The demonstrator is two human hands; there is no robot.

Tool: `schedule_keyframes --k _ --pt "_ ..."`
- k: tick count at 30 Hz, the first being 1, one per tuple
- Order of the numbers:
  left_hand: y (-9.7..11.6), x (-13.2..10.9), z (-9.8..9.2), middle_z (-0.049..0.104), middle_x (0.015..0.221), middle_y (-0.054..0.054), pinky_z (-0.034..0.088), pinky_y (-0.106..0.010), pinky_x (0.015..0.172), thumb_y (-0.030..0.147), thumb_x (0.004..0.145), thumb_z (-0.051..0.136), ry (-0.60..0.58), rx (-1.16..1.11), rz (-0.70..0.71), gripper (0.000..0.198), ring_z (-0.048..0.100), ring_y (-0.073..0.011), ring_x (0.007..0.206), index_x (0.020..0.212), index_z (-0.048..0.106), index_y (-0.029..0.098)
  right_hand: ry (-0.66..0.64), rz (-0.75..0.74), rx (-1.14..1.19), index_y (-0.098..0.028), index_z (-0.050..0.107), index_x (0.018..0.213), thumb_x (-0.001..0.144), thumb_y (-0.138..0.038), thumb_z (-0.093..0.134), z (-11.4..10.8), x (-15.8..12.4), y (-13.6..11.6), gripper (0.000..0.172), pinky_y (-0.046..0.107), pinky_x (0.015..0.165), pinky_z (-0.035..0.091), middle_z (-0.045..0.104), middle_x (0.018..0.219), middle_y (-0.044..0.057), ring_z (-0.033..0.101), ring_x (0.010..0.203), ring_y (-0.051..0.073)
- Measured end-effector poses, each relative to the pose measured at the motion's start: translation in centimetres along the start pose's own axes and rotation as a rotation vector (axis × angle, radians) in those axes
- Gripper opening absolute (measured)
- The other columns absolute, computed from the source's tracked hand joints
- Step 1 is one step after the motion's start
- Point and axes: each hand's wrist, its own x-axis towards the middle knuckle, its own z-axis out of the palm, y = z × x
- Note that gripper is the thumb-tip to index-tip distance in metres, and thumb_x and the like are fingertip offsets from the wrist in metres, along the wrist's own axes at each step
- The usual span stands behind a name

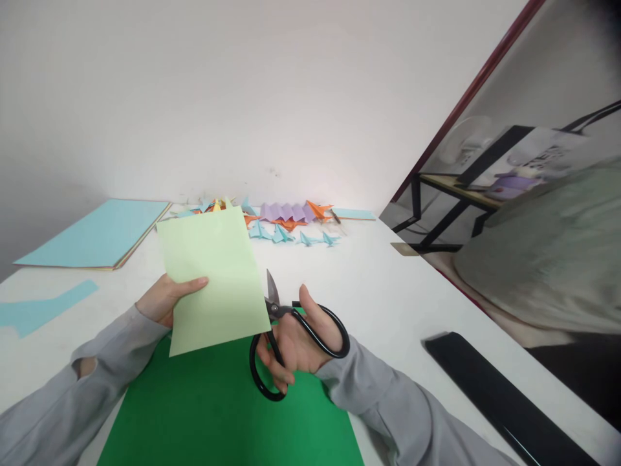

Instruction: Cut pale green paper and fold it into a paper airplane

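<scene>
My left hand (pixel 163 299) pinches the left edge of a pale green sheet of paper (pixel 213 278), thumb on top, and holds it up above the table. My right hand (pixel 297 342) grips black scissors (pixel 291 336), thumb through one loop and fingers through the other. The short blades sit at the sheet's right edge, points up. Both hands hover over a dark green sheet (pixel 228 414) lying flat on the white table (pixel 388 291).
A stack of light blue paper (pixel 97 234) lies at the far left, with a blue scrap (pixel 39 309) nearer. Several folded paper figures (pixel 286 223) line the wall. A black bar (pixel 504 395) lies at the right. Beyond the table's edge is a grey-green fabric mass (pixel 548 259).
</scene>
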Motion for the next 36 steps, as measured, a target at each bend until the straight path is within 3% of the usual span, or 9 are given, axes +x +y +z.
schedule_keyframes --k 7,17,28,36 --pt "-0.19 -0.11 0.23 0.07 0.104 -0.011 0.059 -0.039 0.065 0.017 0.055 0.08 0.024 0.018 0.038 0.066 0.067 -0.0323 0.088 0.117 0.058 0.021 0.0 -0.071 -0.015 -0.021 0.048 0.114 0.071 -0.08 -0.007 0.07 0.19 0.16 0.091 0.039 0.056 0.041 0.066 0.088 0.01 0.046 0.044 0.013" --pt "-0.46 0.35 -0.23 0.07 0.105 -0.009 0.058 -0.038 0.066 0.021 0.059 0.079 0.039 0.017 0.023 0.064 0.068 -0.0303 0.086 0.119 0.057 0.023 0.161 -0.217 0.008 -0.019 0.051 0.111 0.073 -0.08 -0.001 0.6 0.65 -0.08 0.088 0.036 0.052 0.041 0.065 0.078 0.006 0.049 0.045 0.014" --pt "-0.33 0.0 0.1 0.07 0.101 -0.013 0.058 -0.043 0.067 0.018 0.055 0.08 -0.024 0.03 -0.053 0.065 0.067 -0.0342 0.087 0.116 0.059 0.018 0.042 -0.063 0.011 -0.019 0.044 0.118 0.072 -0.079 -0.007 0.01 0.18 0.1 0.091 0.034 0.052 0.037 0.066 0.092 0.011 0.05 0.048 0.015" --pt "-0.16 -0.11 0.4 0.072 0.095 -0.011 0.059 -0.041 0.065 0.018 0.052 0.082 0.016 0.034 -0.085 0.064 0.068 -0.0336 0.084 0.111 0.06 0.017 0.051 -0.12 0.044 -0.017 0.05 0.105 0.072 -0.081 -0.002 0.06 0.63 0.14 0.089 0.035 0.052 0.039 0.066 0.082 0.008 0.052 0.047 0.016"
